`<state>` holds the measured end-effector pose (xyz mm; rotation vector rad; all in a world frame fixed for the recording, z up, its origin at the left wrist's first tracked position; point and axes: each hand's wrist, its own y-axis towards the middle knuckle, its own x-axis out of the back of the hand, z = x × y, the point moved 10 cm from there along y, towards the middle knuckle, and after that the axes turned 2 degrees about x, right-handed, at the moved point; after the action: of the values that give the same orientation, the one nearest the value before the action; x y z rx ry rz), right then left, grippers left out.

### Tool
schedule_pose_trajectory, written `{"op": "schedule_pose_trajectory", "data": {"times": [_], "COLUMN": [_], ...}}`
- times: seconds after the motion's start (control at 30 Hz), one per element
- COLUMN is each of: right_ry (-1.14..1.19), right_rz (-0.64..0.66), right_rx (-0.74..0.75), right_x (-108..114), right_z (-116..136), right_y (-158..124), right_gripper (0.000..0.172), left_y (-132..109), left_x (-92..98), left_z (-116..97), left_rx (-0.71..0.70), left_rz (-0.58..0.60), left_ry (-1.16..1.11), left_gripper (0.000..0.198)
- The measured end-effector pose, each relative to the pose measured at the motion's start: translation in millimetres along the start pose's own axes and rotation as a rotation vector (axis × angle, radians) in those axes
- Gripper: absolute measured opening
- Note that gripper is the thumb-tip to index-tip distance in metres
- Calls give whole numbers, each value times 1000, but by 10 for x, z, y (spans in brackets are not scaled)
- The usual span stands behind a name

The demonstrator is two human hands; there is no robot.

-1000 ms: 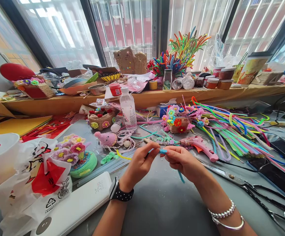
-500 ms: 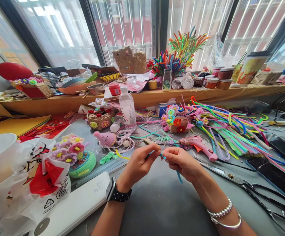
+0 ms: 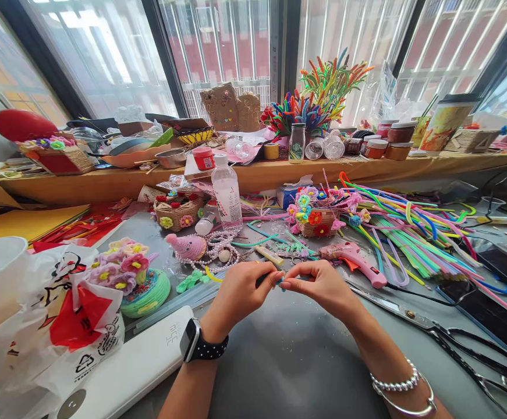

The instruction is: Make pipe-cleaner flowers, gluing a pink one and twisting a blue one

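Note:
My left hand (image 3: 240, 294) and my right hand (image 3: 323, 288) meet fingertip to fingertip above the grey table (image 3: 288, 361). Both pinch a thin blue pipe cleaner (image 3: 280, 284), of which only a short bit shows between the fingers. The left wrist wears a dark watch, the right wrist silver bracelets. Just beyond the hands lie a pink glue gun (image 3: 353, 259) and a small basket of pipe-cleaner flowers (image 3: 316, 218).
A heap of coloured pipe cleaners (image 3: 410, 227) spreads at the right, with black scissors (image 3: 445, 337) and a phone (image 3: 489, 311) nearer me. At the left are a white power bank (image 3: 131, 364), a plastic bag (image 3: 65, 326), a green flower pot (image 3: 139, 285) and a clear bottle (image 3: 227, 192).
My hands have closed together, so less of the blue pipe cleaner shows; its tail below my right hand is no longer visible. Both hands sank slightly toward the table.

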<state>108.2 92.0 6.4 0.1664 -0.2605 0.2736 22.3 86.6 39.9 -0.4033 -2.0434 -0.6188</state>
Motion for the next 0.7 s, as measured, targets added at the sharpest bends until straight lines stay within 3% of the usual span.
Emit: {"op": "schedule_pose_trajectory", "data": {"times": [0.27, 0.7], "right_ry": [-233, -800], "right_rz": [20, -86], "right_rx": [72, 284], "right_x": [-50, -148], "right_z": [4, 208], "right_y": [2, -36], "right_gripper": [16, 12], "left_y": [6, -1], "left_x": [-61, -251], "left_z": [30, 361], "left_rx": [23, 351], "left_rz": [26, 160], "left_ry": [61, -72], "left_gripper": [31, 38]}}
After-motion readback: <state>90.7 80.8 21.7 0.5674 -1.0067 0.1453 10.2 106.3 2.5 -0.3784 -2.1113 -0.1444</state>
